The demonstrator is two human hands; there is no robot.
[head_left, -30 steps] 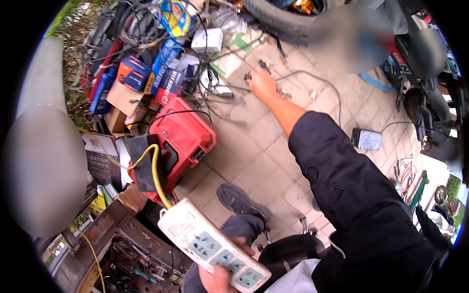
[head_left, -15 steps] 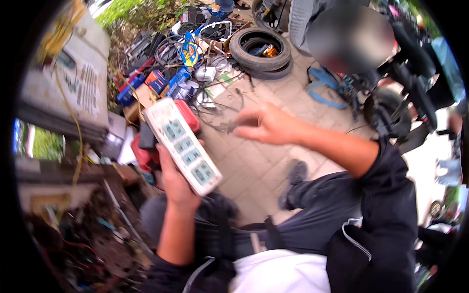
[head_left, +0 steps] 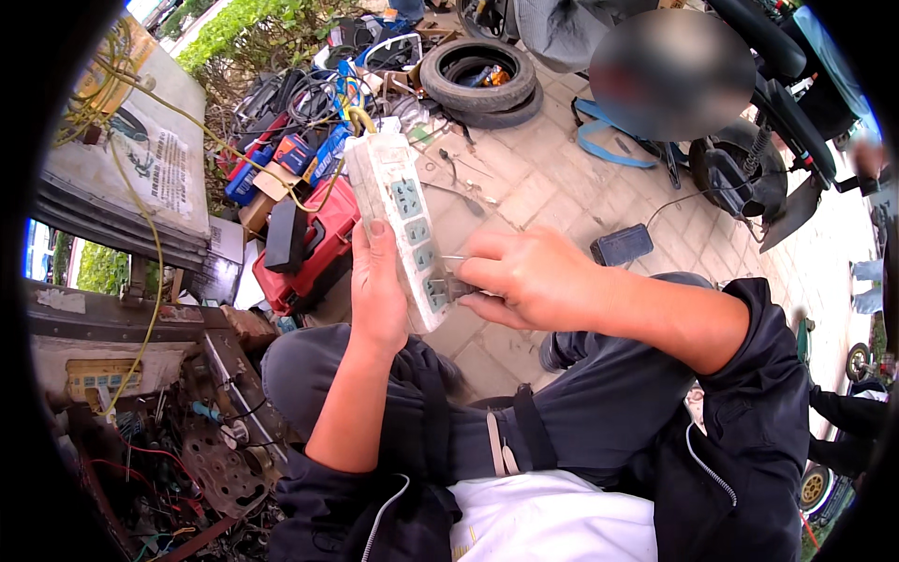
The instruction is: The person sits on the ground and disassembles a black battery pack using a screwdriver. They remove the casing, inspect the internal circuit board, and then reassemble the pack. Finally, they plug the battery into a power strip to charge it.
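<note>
My left hand [head_left: 375,286] is closed round a white power strip [head_left: 408,220] with pale green sockets, held tilted above my lap with the socket side facing right. A yellow cord leaves its upper end. My right hand [head_left: 529,281] is closed at the strip's lower end, its thumb and fingertips pinching a small dark grey piece [head_left: 453,288] against the lowest socket. The fingers hide most of that piece, so its kind is not clear. A thin, shiny sliver also shows by the index fingertip.
An open red case [head_left: 314,253] lies beyond my left hand. Boxes and tangled cables [head_left: 323,98] are heaped behind it. Two stacked tyres [head_left: 479,86], a blue strap [head_left: 613,148] and a black corded box [head_left: 623,245] lie on the paving. Left stands a cluttered metal cabinet [head_left: 140,309].
My right hand has moved from apart on the right to the strip's lower sockets. The strip has turned more upright and shifted right.
</note>
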